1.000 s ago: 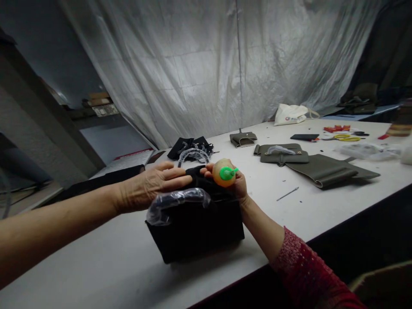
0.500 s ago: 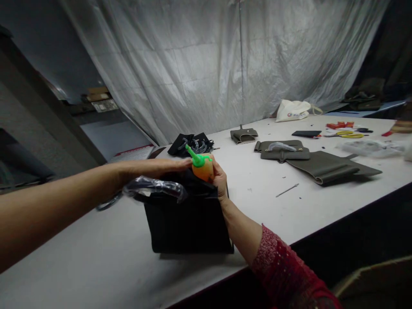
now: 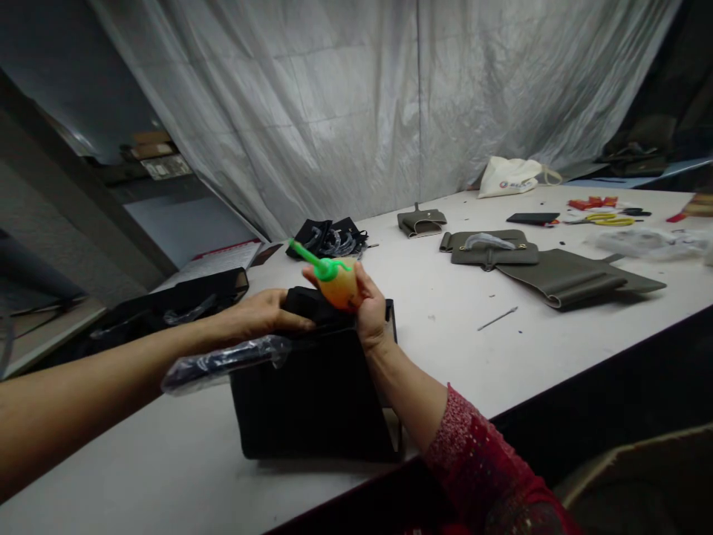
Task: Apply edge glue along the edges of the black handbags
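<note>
A black bag (image 3: 312, 401) stands on the white table (image 3: 501, 357) near its front edge. Its handle (image 3: 223, 362), wrapped in clear plastic, sticks out to the left. My left hand (image 3: 261, 316) lies on the bag's top with the fingers pressed flat against the black flap. Above the bag's top, my right hand (image 3: 365, 305) is closed round a small orange squeeze bottle (image 3: 337, 286) whose green nozzle points up and left.
Olive-green leather pieces (image 3: 557, 271) lie at mid right, with a thin metal pin (image 3: 497, 318) in front of them. Black parts (image 3: 328, 239) sit behind the bag, more black material (image 3: 183, 301) at left. Scissors (image 3: 604, 219), a white bag (image 3: 509, 177) and plastic wrap (image 3: 640, 239) lie far right.
The bottle turned so its nozzle went from pointing right to up and left. The bag shifted left and closer. My left hand slid back along the bag's top.
</note>
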Demonstrator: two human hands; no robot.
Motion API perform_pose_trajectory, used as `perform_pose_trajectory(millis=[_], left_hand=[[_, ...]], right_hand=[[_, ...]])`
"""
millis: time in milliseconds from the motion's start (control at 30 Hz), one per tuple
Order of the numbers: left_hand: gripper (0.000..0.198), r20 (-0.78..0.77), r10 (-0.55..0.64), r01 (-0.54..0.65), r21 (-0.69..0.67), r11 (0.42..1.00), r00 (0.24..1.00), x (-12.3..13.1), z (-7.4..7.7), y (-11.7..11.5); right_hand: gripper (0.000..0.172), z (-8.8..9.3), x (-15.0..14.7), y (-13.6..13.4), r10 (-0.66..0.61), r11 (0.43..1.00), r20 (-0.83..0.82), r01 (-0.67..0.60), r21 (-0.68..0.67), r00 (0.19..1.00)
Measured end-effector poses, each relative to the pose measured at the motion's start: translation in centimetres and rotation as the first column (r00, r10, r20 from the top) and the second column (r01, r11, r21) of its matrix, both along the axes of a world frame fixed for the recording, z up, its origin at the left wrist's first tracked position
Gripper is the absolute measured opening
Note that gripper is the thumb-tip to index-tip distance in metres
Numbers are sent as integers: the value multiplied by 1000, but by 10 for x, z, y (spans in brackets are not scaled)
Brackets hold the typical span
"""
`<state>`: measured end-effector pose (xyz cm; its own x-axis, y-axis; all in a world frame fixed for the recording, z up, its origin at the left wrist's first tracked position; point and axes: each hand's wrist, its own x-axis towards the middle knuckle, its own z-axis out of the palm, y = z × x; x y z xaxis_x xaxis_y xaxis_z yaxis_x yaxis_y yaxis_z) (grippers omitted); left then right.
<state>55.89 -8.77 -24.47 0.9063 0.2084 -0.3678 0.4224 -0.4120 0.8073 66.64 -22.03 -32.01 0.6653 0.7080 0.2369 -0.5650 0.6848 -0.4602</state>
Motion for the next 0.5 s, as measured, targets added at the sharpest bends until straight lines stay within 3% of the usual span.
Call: perform_pose_trajectory(millis=[133, 267, 400, 500], left_hand=[[50, 189, 178, -186, 26, 982, 966, -29, -1, 3], [53, 264, 252, -231, -107, 967, 931, -47, -2, -2], [29, 183, 332, -258, -339, 905, 925, -47, -7, -9], [45, 163, 331, -255, -365, 895, 930, -43, -12, -20]], right_hand=[[39, -10, 7, -57, 84, 988, -166, -60, 143, 983], [46, -32, 4, -105, 199, 977, -187, -209, -39, 962], [50, -38, -12, -112, 294, 944, -155, -312, -111, 943], [43, -28, -17, -99, 344, 926, -171, -363, -100, 923]])
